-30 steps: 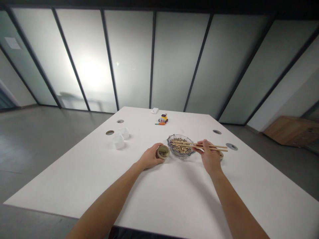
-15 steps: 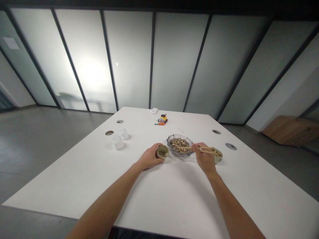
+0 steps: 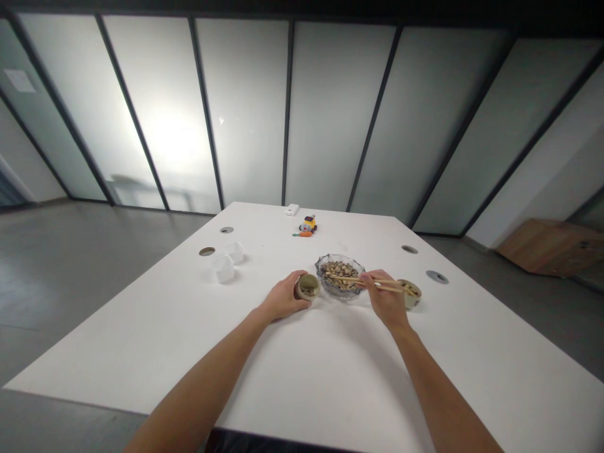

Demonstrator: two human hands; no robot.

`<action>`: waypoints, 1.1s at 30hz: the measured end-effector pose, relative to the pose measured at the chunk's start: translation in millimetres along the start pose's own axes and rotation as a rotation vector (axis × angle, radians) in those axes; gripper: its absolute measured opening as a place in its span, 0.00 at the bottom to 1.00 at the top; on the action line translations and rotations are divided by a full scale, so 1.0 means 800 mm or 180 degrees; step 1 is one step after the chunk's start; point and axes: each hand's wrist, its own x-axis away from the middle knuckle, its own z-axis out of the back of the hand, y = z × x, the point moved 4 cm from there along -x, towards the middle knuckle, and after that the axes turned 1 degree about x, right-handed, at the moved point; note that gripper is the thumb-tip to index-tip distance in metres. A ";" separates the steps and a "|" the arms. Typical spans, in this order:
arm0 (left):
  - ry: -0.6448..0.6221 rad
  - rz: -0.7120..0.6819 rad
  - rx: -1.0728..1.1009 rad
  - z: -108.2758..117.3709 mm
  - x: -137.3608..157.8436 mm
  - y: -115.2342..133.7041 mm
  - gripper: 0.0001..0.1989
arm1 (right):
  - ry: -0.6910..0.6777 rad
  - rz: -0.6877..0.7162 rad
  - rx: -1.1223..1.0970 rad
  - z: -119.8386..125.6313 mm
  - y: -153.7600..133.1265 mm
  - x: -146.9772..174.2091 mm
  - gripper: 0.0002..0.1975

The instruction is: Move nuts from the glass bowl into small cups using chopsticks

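My left hand (image 3: pixel 285 297) is closed round a small olive-green cup (image 3: pixel 309 287), tilted so that its mouth faces me; a few seeds lie inside it. Right of the cup stands a clear glass bowl (image 3: pixel 346 294) with a scalloped rim, filled with what look like sunflower or melon seeds (image 3: pixel 338 272). In my right hand (image 3: pixel 387 299) is a pair of wooden chopsticks (image 3: pixel 370 282), their tips down among the seeds. Partly behind that hand, a second greenish round container (image 3: pixel 414 298) holds pale pieces I cannot make out.
Two translucent plastic cups (image 3: pixel 223 268) stand on the left of the white table (image 3: pixel 302 371). Farther back are a yellow toy car (image 3: pixel 309 223), an orange toy carrot (image 3: pixel 304 234) and a white box-like object (image 3: pixel 292 209). Round holes (image 3: pixel 206 251) pierce the tabletop near both sides.
The chopstick tips have shifted slightly to the left within the seeds, and my right hand has moved a little with them. The left hand and its cup stay in place.
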 end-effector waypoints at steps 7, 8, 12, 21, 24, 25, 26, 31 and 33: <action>0.0001 0.0063 -0.0070 0.000 -0.002 -0.005 0.39 | 0.0305 -0.0629 -0.0435 0.006 0.005 -0.003 0.28; 0.0003 0.0064 -0.0071 -0.001 -0.002 -0.005 0.39 | 0.0363 -0.0787 -0.0582 0.005 0.009 -0.003 0.28; 0.0017 0.0096 -0.0093 -0.001 -0.002 -0.006 0.39 | 0.0572 -0.1282 -0.1244 0.002 0.025 -0.001 0.28; -0.0045 0.0096 -0.0119 0.000 -0.001 -0.004 0.39 | 0.0681 -0.1425 -0.1486 0.001 0.032 0.000 0.27; -0.0020 0.0085 -0.0155 0.001 -0.001 -0.003 0.38 | 0.0701 -0.1390 -0.1615 0.001 0.030 -0.001 0.26; -0.0013 0.0074 -0.0158 0.001 -0.001 -0.002 0.38 | 0.0738 -0.1379 -0.1690 0.001 0.029 -0.001 0.26; -0.0007 0.0065 -0.0162 0.001 -0.001 -0.001 0.38 | 0.0779 -0.1376 -0.1765 0.001 0.028 -0.001 0.25; 0.0001 0.0062 -0.0146 0.001 -0.001 0.000 0.38 | 0.0978 -0.1414 -0.2109 -0.001 0.027 -0.001 0.24; 0.0003 0.0039 -0.0114 0.001 -0.001 0.000 0.37 | 0.1001 -0.1418 -0.2252 -0.002 0.027 -0.001 0.23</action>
